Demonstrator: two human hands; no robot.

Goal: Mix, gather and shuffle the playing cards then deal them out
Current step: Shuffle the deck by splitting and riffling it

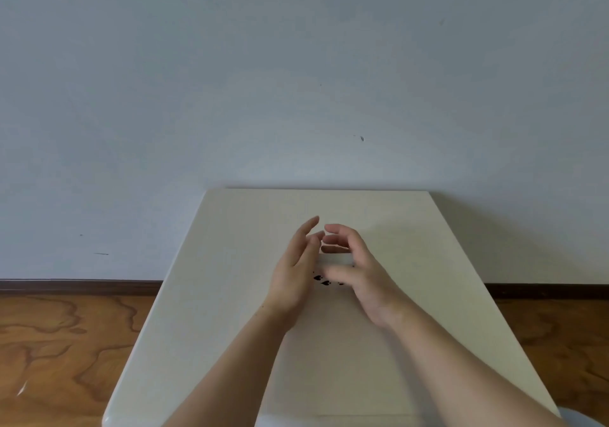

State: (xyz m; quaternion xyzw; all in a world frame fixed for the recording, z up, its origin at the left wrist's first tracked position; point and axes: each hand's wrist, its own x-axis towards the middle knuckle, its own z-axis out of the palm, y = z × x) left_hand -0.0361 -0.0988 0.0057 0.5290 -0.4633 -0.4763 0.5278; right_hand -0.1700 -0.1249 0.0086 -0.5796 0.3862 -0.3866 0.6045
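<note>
Two hands are closing on a pack of cards [331, 260] at mid-table.
Left hand [295, 271] is standing on edge, fingers straight and close together, pointing away from the person, with the palm side pressing against the left side of the cards. Right hand [365, 275] is cupping the pack from the right, fingers curling round the far edge and thumb lying across the near side, gripping it. Pack is sitting between the two palms, mostly hidden; a strip of white and a few black spade marks are showing by the thumb. Cannot tell whether it is resting on the pale table [230, 311] or lifted just off it.
</note>
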